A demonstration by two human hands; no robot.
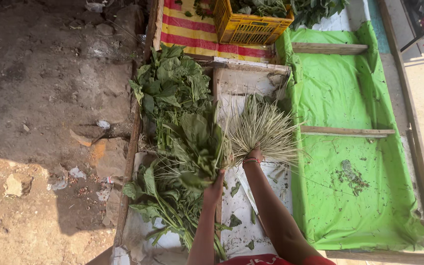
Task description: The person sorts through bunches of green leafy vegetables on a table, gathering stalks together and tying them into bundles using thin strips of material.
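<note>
My left hand (214, 189) grips a bunch of broad green leaves (198, 142) by the stems, holding it up over the white board (241, 216). My right hand (256, 153), with a red bead band on the wrist, reaches into a bundle of pale dry straw strands (263, 128) lying on the board; its fingers are mostly hidden by the strands. A pile of loose leafy greens (170, 86) lies to the left, and more stems (163, 206) lie below my left hand.
A yellow plastic crate (249, 27) holding greens stands at the top on a red and yellow striped cloth (187, 29). A bright green sheet (344, 176) with wooden slats (347, 131) covers the right side. Bare dirt ground (45, 113) with litter lies to the left.
</note>
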